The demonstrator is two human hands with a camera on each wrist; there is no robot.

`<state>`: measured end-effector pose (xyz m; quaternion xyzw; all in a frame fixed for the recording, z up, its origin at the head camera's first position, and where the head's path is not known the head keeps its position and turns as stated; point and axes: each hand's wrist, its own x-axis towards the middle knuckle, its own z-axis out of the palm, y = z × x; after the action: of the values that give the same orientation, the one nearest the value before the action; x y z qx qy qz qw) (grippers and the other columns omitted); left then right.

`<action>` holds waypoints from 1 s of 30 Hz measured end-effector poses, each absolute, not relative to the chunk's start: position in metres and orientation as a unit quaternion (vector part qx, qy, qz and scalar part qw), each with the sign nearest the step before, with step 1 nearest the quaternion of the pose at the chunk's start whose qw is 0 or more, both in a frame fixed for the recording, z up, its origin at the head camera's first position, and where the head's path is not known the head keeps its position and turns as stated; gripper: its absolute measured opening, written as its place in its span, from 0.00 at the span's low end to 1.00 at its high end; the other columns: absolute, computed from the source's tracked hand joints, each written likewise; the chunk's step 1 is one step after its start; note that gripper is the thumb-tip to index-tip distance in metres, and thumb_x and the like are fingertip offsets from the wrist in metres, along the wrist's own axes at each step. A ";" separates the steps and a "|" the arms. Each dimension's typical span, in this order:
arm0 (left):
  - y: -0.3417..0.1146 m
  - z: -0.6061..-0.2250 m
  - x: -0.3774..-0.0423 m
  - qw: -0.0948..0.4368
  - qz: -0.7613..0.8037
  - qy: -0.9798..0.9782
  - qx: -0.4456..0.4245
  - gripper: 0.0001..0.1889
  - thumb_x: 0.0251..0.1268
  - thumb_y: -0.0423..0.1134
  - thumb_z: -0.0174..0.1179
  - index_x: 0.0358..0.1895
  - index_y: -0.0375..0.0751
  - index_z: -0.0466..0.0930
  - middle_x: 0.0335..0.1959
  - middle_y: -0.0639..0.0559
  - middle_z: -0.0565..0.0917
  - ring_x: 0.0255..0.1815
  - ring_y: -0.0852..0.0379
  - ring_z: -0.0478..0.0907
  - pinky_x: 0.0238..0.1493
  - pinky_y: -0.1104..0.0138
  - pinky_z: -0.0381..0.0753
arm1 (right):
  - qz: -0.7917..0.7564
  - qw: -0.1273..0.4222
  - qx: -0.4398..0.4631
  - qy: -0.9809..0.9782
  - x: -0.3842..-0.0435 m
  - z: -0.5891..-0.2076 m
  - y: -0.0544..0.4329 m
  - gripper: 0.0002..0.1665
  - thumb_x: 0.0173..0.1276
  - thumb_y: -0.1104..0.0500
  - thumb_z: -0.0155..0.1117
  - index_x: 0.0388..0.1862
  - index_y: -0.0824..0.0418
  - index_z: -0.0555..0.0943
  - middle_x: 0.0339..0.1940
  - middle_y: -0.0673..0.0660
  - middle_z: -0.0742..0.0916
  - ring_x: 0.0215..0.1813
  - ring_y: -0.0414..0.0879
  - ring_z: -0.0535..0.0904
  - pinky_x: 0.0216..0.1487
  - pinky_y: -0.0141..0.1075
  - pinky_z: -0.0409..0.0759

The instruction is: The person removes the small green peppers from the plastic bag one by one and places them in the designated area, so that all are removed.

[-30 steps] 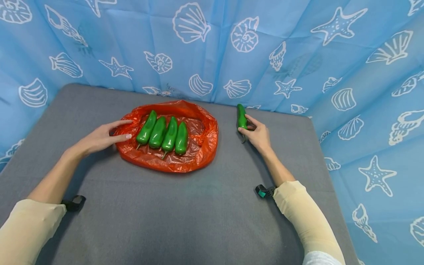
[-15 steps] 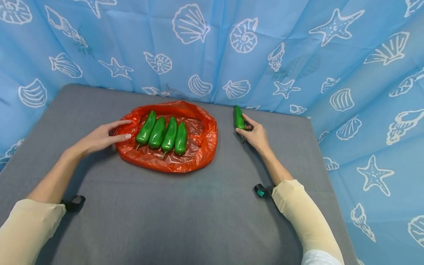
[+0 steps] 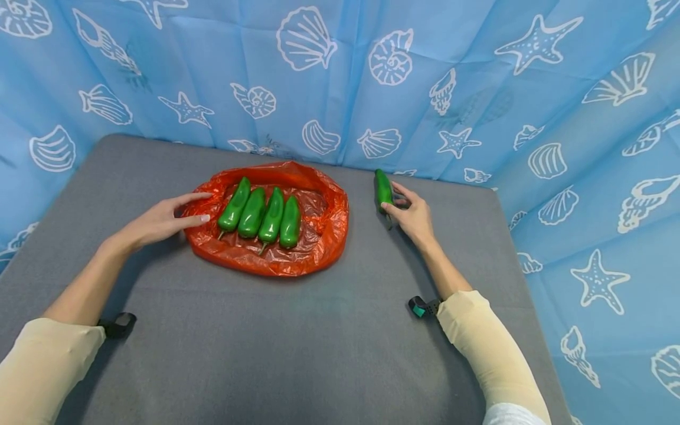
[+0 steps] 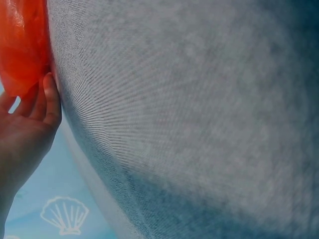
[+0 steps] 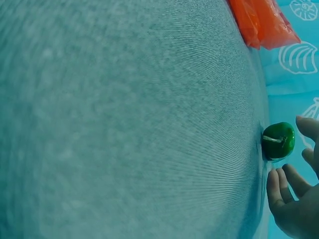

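In the head view, a red plastic bag [image 3: 332,248] lies spread on the grey table with its rim rolled outward. Several green peppers [image 3: 272,215] sit side by side inside it. My left hand [image 3: 156,223] rests at the bag's left rim, fingers extended; in the left wrist view its fingertips [image 4: 49,84] touch the red plastic. To the right of the bag, a single green pepper [image 3: 383,188] lies on the table, stem toward me. My right hand [image 3: 414,217] is beside it with fingers spread; the right wrist view shows a gap between the fingers and the pepper [image 5: 279,141].
The grey table [image 3: 297,342] extends in front of the bag and around both arms. A blue curtain [image 3: 340,88] with white shell prints hangs along the back and right edges. Black wrist straps [image 3: 121,326] are worn below the sleeves.
The lone pepper has shifted slightly left along the table. The fingers of my right hand have loosened from it and moved a little to the right. My left hand is unmoved.
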<state>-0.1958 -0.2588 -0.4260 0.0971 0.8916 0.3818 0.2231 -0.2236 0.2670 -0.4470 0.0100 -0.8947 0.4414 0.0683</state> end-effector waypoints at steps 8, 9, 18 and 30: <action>-0.259 -0.424 -0.197 0.224 0.384 0.891 0.099 0.41 0.71 0.60 0.55 0.80 0.48 0.51 0.78 0.29 0.46 0.75 0.25 0.44 0.67 0.29 0.48 | 0.458 0.100 0.027 -0.883 -0.223 -0.443 0.265 0.33 0.62 0.58 0.75 0.67 0.59 0.77 0.63 0.59 0.82 0.56 0.56 0.80 0.54 0.47 0.81; -0.259 -0.424 -0.197 0.223 0.384 0.891 0.099 0.41 0.71 0.59 0.55 0.80 0.48 0.51 0.78 0.29 0.46 0.76 0.25 0.44 0.67 0.29 0.48 | 0.457 0.104 0.029 -0.883 -0.223 -0.443 0.264 0.33 0.62 0.58 0.75 0.67 0.59 0.78 0.62 0.59 0.82 0.55 0.56 0.80 0.54 0.47 0.81; -0.256 -0.422 -0.197 0.230 0.379 0.891 0.099 0.41 0.71 0.60 0.55 0.80 0.49 0.51 0.79 0.29 0.46 0.75 0.25 0.44 0.66 0.29 0.48 | 0.437 0.121 0.044 -0.890 -0.218 -0.437 0.256 0.31 0.61 0.58 0.76 0.64 0.57 0.80 0.56 0.60 0.84 0.51 0.53 0.82 0.46 0.38 0.83; -0.259 -0.422 -0.196 0.239 0.376 0.890 0.100 0.41 0.71 0.59 0.55 0.80 0.48 0.51 0.78 0.29 0.46 0.75 0.25 0.45 0.65 0.28 0.50 | 0.480 0.113 0.098 -0.865 -0.204 -0.427 0.234 0.30 0.61 0.62 0.75 0.64 0.59 0.80 0.54 0.64 0.84 0.45 0.55 0.83 0.43 0.44 0.83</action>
<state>-0.1964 -0.2585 -0.4217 0.1002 0.8896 0.3761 0.2390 -0.2041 0.2339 -0.4268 0.0979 -0.8647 0.4795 0.1131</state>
